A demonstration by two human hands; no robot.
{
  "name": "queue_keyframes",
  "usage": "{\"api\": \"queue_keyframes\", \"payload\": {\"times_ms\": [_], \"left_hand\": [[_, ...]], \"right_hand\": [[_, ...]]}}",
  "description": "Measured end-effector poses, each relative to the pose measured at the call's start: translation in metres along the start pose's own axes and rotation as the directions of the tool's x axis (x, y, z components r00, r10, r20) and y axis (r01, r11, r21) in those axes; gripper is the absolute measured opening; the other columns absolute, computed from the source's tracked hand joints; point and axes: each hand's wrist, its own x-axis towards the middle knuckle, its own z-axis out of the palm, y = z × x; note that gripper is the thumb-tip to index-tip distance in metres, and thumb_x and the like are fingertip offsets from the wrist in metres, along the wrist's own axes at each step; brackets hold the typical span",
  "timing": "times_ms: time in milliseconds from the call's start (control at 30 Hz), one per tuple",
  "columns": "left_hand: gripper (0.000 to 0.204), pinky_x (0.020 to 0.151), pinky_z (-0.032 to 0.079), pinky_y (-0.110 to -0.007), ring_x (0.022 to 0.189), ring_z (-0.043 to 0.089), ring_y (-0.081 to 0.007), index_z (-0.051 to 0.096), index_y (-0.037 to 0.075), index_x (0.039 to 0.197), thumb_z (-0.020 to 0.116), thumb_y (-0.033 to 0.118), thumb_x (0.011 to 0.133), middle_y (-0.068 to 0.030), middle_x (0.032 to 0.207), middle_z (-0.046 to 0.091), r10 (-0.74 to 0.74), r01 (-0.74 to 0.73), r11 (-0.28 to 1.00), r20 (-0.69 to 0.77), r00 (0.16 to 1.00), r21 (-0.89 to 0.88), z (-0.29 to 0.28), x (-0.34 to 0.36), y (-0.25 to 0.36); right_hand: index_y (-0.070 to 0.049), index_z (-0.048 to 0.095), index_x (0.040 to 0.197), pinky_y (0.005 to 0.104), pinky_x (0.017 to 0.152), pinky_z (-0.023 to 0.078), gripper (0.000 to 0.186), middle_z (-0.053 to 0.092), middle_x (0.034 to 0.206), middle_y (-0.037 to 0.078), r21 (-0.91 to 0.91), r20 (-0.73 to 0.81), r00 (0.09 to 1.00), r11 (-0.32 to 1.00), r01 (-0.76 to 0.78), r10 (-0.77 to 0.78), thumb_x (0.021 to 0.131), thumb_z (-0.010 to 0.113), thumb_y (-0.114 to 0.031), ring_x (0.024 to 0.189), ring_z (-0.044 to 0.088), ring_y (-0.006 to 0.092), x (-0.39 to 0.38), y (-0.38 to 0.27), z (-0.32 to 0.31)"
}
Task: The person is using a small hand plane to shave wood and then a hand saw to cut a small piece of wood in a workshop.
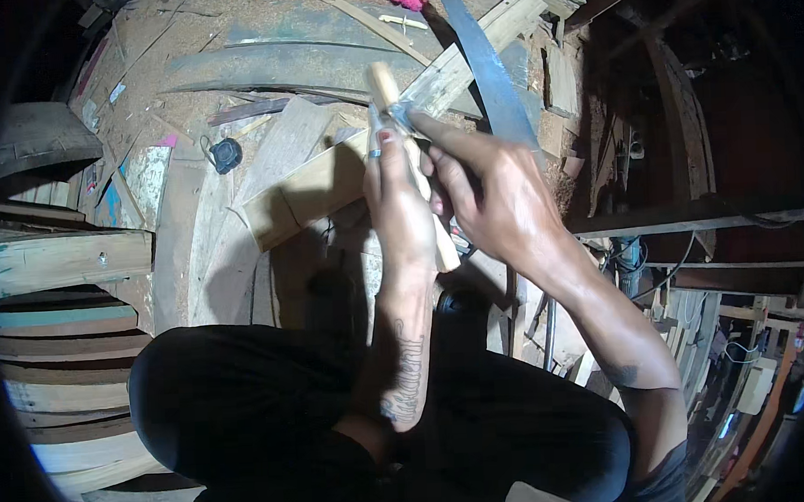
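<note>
Clamped a pale wooden stick [382, 83] in the left hand [403, 224]; touched it with the right hand [505, 191] (could not tell its grip), near a saw [491, 72].

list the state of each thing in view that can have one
Wooden stick: held, tilted
Left hand: closed on the stick
Right hand: index finger extended to the stick
Metal blade: lying across a pale board
Legs: bent
</note>
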Motion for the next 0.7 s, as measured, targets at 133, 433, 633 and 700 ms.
{"api": "queue_keyframes", "payload": {"times_ms": [133,433,633,700], "left_hand": [[0.046,0.039,0.034,-0.021,0.046,0.044,-0.0063,0.040,0.010,0.146,0.037,0.039,0.110,-0.0026,0.074,0.051,-0.163,0.235,0.950,0.317,0.934,-0.205,0.027,-0.033,-0.002],[0.045,0.036,0.031,-0.022,0.041,0.040,-0.0090,0.055,0.003,0.103,0.040,0.045,0.109,-0.0040,0.057,0.048,-0.025,0.051,0.990,0.196,0.980,-0.129,0.015,-0.012,0.014],[0.043,0.038,0.040,-0.025,0.043,0.049,-0.0099,0.057,0.005,0.099,0.041,0.045,0.107,-0.0034,0.059,0.053,-0.022,0.033,0.997,0.140,0.990,-0.076,0.006,-0.001,0.008],[0.043,0.039,0.040,-0.024,0.044,0.048,-0.0091,0.057,0.006,0.100,0.041,0.045,0.107,-0.0025,0.060,0.052,-0.012,0.020,0.998,0.127,0.992,-0.060,0.006,-0.001,0.005]], "right_hand": [[-0.002,0.064,0.130,0.0420,0.089,0.055,0.036,0.071,0.105,0.029,0.071,-0.102,0.981,0.985,-0.158,0.165,0.099,0.055,-0.015,0.100,0.072,0.0388,0.037,0.015,-0.033],[-0.002,0.060,0.136,0.0352,0.105,0.045,0.037,0.068,0.126,0.019,0.266,0.044,0.976,0.939,-0.217,0.213,0.104,0.053,-0.018,0.122,0.061,0.0217,-0.001,0.027,-0.045],[-0.001,0.065,0.130,0.0434,0.089,0.056,0.036,0.071,0.108,0.027,0.123,0.021,0.998,0.991,0.059,-0.062,0.097,0.055,-0.010,0.097,0.073,0.0378,-0.010,0.008,-0.029],[-0.001,0.065,0.130,0.0443,0.086,0.056,0.037,0.071,0.104,0.027,0.085,0.032,0.999,0.996,0.040,-0.043,0.095,0.055,-0.008,0.092,0.073,0.0381,-0.010,0.007,-0.027]]}}
